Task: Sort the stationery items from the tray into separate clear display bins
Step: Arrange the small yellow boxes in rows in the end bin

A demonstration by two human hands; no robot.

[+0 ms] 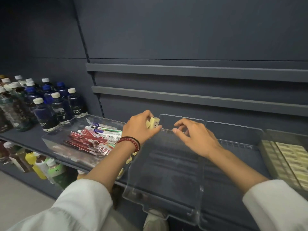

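Clear display bin [166, 172]: nearest, on the shelf, nothing seen inside.
Left hand [141, 129]: at the bin's far left corner, thumb and fingers pinching small yellow packs [153, 124], tilted near upright. The bin floor lies below and to their right.
Right hand [195, 139]: just beside, fingers loosely bent, apparently holding nothing.
Tray [53, 144]: left, red packets inside.

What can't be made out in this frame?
All from the head view:
1. The packs in the left hand: fingers cover most of them, and the print is too small to read.
2. The right hand: whether it pinches the wall of the clear bin is unclear, since the plastic is see-through.
3. The tray: cut off by the right edge, contents blurred.
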